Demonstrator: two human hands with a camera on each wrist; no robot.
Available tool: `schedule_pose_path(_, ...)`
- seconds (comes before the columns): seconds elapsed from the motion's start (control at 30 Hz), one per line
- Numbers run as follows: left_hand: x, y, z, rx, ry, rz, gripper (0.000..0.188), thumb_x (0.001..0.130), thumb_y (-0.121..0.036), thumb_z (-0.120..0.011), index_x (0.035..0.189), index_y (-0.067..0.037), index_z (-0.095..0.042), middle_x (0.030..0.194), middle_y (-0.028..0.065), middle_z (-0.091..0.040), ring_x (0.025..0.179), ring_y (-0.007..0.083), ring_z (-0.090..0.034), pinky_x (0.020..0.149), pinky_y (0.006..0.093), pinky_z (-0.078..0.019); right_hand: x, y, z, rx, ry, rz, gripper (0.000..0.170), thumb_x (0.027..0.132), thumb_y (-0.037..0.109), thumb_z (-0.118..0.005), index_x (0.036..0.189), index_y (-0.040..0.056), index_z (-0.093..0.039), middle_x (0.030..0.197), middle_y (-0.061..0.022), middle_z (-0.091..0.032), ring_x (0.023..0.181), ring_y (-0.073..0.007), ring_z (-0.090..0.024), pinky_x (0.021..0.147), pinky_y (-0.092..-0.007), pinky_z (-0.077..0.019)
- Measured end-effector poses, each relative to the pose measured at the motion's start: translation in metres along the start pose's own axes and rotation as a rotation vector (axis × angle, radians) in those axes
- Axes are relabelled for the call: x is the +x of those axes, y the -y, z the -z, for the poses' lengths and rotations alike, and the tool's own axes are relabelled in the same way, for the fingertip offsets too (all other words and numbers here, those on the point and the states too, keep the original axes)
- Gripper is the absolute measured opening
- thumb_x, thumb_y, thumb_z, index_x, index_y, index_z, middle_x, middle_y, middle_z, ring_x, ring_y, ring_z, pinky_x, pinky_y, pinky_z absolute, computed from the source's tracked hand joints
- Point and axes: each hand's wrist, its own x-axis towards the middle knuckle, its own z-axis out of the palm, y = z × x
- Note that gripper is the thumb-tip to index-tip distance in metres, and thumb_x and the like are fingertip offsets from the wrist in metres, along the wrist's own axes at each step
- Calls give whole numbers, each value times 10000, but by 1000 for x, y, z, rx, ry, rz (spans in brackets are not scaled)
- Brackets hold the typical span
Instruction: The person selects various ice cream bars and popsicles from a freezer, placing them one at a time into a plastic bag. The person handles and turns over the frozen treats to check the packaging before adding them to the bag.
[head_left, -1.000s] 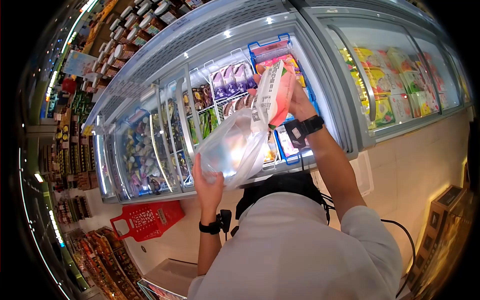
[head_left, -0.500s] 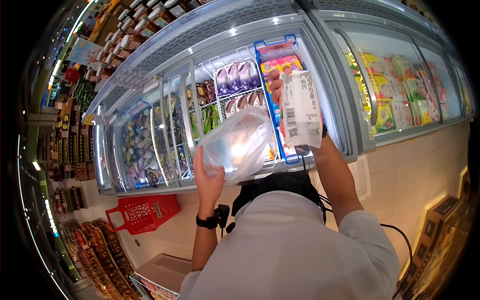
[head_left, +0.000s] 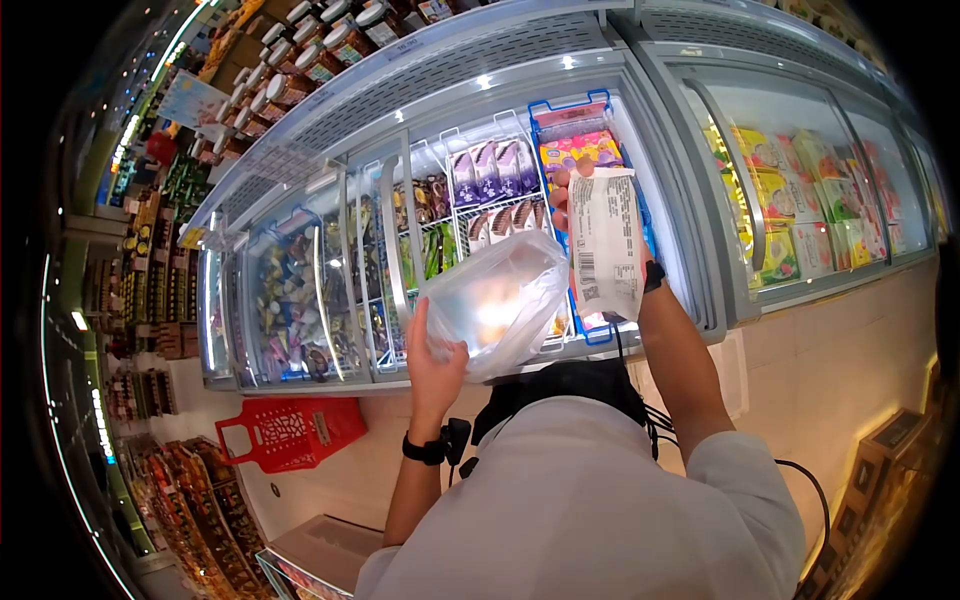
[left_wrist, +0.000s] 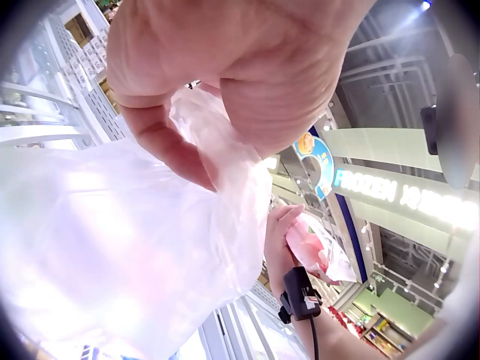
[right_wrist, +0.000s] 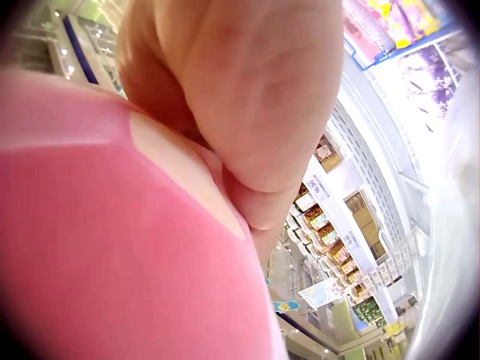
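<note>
My left hand (head_left: 435, 365) pinches the edge of a translucent plastic bag (head_left: 495, 300), which hangs over the freezer's near edge. In the left wrist view the thumb and fingers are curled round the bunched film of the bag (left_wrist: 112, 247). My right hand (head_left: 562, 200) grips a flat packet (head_left: 605, 235) just right of the bag. Its white back, with a barcode and small print, faces up and hides most of that hand. The right wrist view shows the packet's pink side (right_wrist: 135, 255) under the curled fingers (right_wrist: 255, 97).
Beneath both hands is a chest freezer (head_left: 690, 270) with wire baskets of purple packs (head_left: 490, 170) and a blue basket (head_left: 570, 105). A second glass-topped freezer (head_left: 810, 180) stands right. On the floor at left is a red shopping basket (head_left: 300, 435). Jars (head_left: 340, 45) line the shelf behind.
My right hand has moved the packet right, away from the bag's edge, and turned its printed white back upward. The left hand keeps its grip on the bag, which now hangs looser.
</note>
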Motion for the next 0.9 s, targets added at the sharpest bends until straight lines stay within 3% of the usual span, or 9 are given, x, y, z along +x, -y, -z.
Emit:
schedule_pose_path(0.1,1,-9,1,16,0,-51,799,765,37,-675,1505,3,-375,1460,216,-437,1299,284,-498,923,318,-510,6,-2,2,-75,-8,-23,523,766,433,-842,1113,124,-601,1181,-106,-545,1134,-272,-573,1014,-475,-507)
schedule_pose_path(0.23,0,-10,2,59,10,-61,806,763,17,-691,1502,5,-370,1468,229,-419,1346,333,-454,1022,364,-458,17,-7,9,36,-22,-10,380,875,402,-746,1095,125,-608,1176,-109,-572,1133,-275,-597,1005,-488,-527)
schedule_pose_path(0.37,2,-12,0,6,25,25,822,754,10,-697,1503,14,-358,1484,236,-395,1372,354,-422,1093,387,-397,22,-1,22,50,-344,-77,282,954,348,-654,1077,98,-612,1113,-130,-617,1024,-273,-655,967,-452,-558)
schedule_pose_path(0.4,1,-12,0,-18,29,58,829,751,9,-697,1505,17,-353,1489,238,-387,1379,355,-415,1106,390,-384,24,-13,-9,-205,-532,56,239,983,302,-617,1064,77,-616,1060,-122,-651,933,-262,-679,890,-414,-584)
schedule_pose_path(0.53,2,-7,-5,131,63,-55,861,743,14,-693,1516,39,-314,1512,244,-358,1407,362,-383,1148,398,-326,26,-27,37,-922,-671,29,195,987,218,-613,1065,44,-659,1016,-93,-693,812,-226,-679,743,-368,-569)
schedule_pose_path(0.63,6,-4,-11,109,74,-39,882,746,8,-698,1522,57,-281,1524,250,-346,1419,361,-369,1158,397,-311,18,-53,33,-1719,-455,127,162,974,152,-614,981,-1,-666,886,-63,-680,806,-150,-661,717,-298,-527)
schedule_pose_path(0.7,8,-5,-16,73,78,-28,895,754,-3,-712,1524,69,-263,1534,252,-340,1427,352,-360,1160,395,-308,12,-76,28,-1922,-324,198,134,906,131,-669,925,0,-692,847,-120,-637,780,-251,-639,731,-346,-508)
schedule_pose_path(0.77,9,3,-23,25,71,4,898,769,5,-713,1534,70,-247,1522,243,-359,1386,304,-411,1106,376,-387,1,-98,33,-2003,-251,23,165,895,185,-649,911,36,-719,860,-150,-624,859,-336,-623,793,-422,-493)
schedule_pose_path(0.9,8,24,-37,-55,103,9,921,796,32,-710,1548,76,-180,1519,231,-352,1320,249,-469,1039,344,-465,-15,-138,79,-1969,-17,-137,138,885,170,-640,838,54,-699,872,-148,-612,854,-335,-609,769,-444,-484)
